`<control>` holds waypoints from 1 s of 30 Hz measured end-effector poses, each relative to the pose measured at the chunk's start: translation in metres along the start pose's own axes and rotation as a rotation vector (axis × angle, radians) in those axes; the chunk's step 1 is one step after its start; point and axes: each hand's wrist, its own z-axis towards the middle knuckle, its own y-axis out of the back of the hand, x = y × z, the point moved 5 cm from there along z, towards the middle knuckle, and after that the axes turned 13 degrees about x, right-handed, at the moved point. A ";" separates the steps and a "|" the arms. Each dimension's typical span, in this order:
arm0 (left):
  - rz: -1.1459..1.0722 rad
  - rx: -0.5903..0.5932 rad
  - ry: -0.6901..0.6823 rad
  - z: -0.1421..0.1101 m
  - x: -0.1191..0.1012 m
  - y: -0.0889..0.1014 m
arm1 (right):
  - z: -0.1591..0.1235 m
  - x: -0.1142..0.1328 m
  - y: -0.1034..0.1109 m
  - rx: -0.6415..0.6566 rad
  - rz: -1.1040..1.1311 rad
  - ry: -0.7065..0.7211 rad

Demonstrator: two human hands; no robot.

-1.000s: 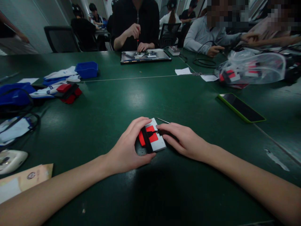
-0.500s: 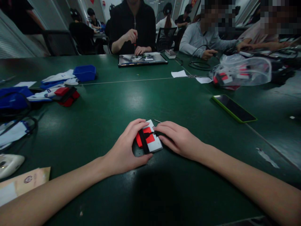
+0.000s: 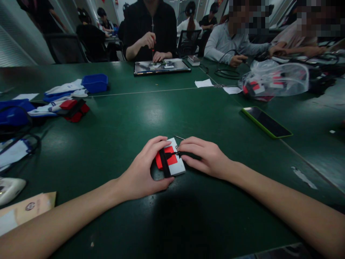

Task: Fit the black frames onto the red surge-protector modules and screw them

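A small white block [image 3: 178, 166] with a red face [image 3: 170, 150] lies on the green table, with a black band [image 3: 164, 162] across it. My left hand [image 3: 145, 167] is closed round its left side, fingers on the far edge and thumb at the near edge. At the right edge of the block, my right hand [image 3: 208, 155] pinches a slim black cord-like piece [image 3: 190, 155]. This piece runs from between the fingers towards the black tip on the red face; its exact kind cannot be made out. A thin metal rod [image 3: 179, 137] pokes out beyond my right fingers.
A green-edged phone [image 3: 266, 121] lies to the right, below a clear plastic bag [image 3: 291, 77] of red and white items. Left are a blue tray [image 3: 95, 83], a red and black bundle [image 3: 74, 109] and an envelope [image 3: 40, 207]. Across the table, a person works on a flat panel [image 3: 161, 67].
The camera view has shifted slightly. My right fingers have moved a little, so more of the black piece shows beneath them. My left hand keeps its hold on the block.
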 end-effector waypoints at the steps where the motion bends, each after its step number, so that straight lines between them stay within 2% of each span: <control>1: 0.003 0.007 0.005 0.000 0.000 0.000 | 0.001 0.001 0.000 -0.014 0.015 -0.001; 18: -0.004 0.031 0.007 0.001 0.000 -0.002 | 0.001 0.011 0.007 -0.143 -0.082 0.015; 30: -0.004 0.028 -0.010 0.000 0.002 -0.002 | 0.003 0.013 0.006 -0.101 -0.136 0.000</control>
